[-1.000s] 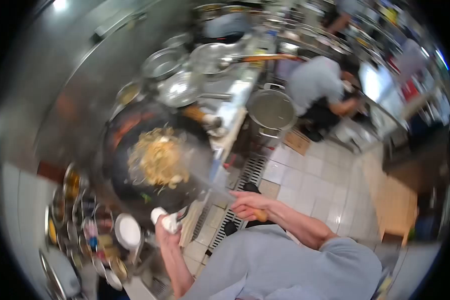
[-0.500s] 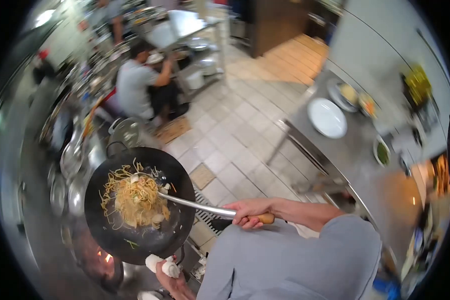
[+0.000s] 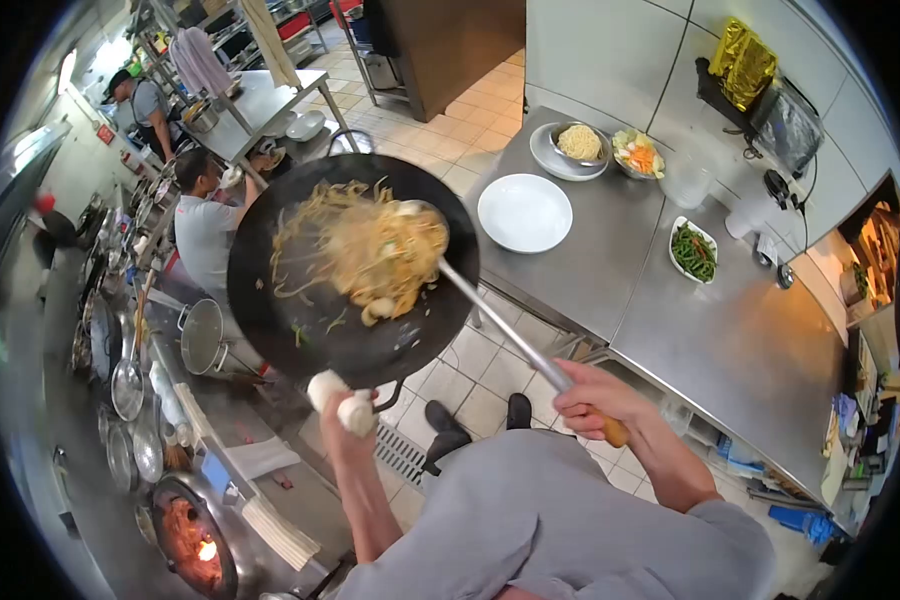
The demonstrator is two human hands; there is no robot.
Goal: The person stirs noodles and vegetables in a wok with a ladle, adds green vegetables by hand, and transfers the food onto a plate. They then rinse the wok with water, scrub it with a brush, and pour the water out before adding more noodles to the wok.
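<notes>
My left hand (image 3: pixel 350 435) is closed around a bunched white cloth (image 3: pixel 328 388) at the near handle of a large black wok (image 3: pixel 260 320). The wok is held up off the stove, over the gap between stove and counter. Fried noodles (image 3: pixel 360 255) with pale pieces lie in it, blurred by motion. A long-handled metal ladle (image 3: pixel 500 325) with a wooden grip end is in my right hand (image 3: pixel 600 395). Its bowl sits among the noodles on the wok's right side. A white plate (image 3: pixel 525 213) stands on the steel counter (image 3: pixel 595 285), right of the wok.
Burner flames (image 3: pixel 205 550) show at lower left. The counter also bears a bowl of noodles (image 3: pixel 579 147), a bowl of shredded vegetables (image 3: pixel 638 158) and a dish of green vegetables (image 3: pixel 694 252). A seated person (image 3: pixel 202 235) is behind the wok; another person (image 3: pixel 150 105) stands farther back.
The wok has come up and away from the burner toward the counter, with both hands moving along. The view has turned right. The ladle's bowl has shifted to the noodles' right edge.
</notes>
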